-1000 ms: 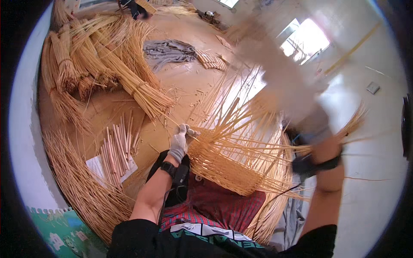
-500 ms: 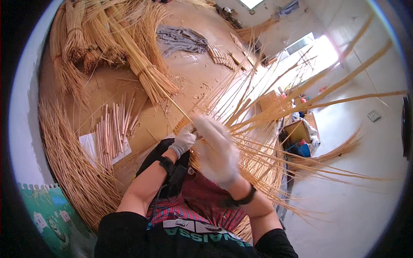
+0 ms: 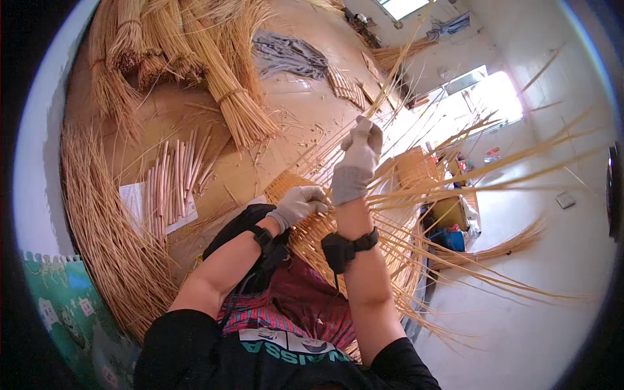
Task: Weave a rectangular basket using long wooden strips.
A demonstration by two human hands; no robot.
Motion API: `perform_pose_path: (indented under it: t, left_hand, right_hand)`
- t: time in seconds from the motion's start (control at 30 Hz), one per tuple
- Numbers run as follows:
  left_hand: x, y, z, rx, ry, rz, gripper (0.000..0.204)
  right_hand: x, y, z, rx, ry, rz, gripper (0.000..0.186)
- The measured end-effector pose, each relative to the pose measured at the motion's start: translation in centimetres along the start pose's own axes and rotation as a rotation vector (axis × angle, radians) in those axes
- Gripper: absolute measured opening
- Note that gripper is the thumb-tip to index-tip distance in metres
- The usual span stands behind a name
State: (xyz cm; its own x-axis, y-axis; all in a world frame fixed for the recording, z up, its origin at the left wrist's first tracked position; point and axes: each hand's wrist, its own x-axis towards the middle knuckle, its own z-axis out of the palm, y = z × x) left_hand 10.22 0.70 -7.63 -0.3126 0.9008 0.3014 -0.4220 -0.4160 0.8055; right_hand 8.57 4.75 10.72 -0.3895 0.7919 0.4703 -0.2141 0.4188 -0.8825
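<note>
A partly woven wicker basket [image 3: 311, 242] rests at my lap, and many long pale rods [image 3: 448, 190] fan out from it to the right. My left hand [image 3: 300, 207], in a whitish glove, is closed at the weave's edge; its fingertips are partly hidden. Farther out, my gloved right hand [image 3: 359, 146] is raised in a fist around a thin wicker rod [image 3: 394, 79], which rises beyond the fist. The right forearm crosses in front of some of the basket's rods.
Tied bundles of rods [image 3: 244, 117] lie at the far left. Short peeled sticks [image 3: 170, 188] sit on white paper, beside a long loose heap [image 3: 107, 240]. A grey cloth [image 3: 289, 55] lies on the floor. At right are a wooden box [image 3: 416, 169] and a blue container [image 3: 450, 240].
My right hand has moved up and away from my left hand, drawing a rod outward. My left hand has shifted slightly right, and the woven part shows more.
</note>
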Motion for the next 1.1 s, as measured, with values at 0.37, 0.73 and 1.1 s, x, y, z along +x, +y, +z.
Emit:
perform_pose_path:
  t: [0.37, 0.73, 1.1]
  left_hand:
    - [0.8, -6.4, -1.1, 0.368, 0.528, 0.079, 0.041]
    - [-3.3, 2.3, 2.1, 0.422, 0.414, -0.001, 0.019]
    - [-6.6, 2.4, 4.3, 0.825, 0.396, 0.197, 0.054]
  right_hand:
    - [-6.0, 0.9, 2.2, -0.121, -0.555, 0.181, 0.009]
    - [-12.6, -8.3, -9.2, -0.450, -0.251, -0.318, 0.024]
    - [-20.3, -5.5, -18.6, -0.300, -0.082, -0.232, 0.020]
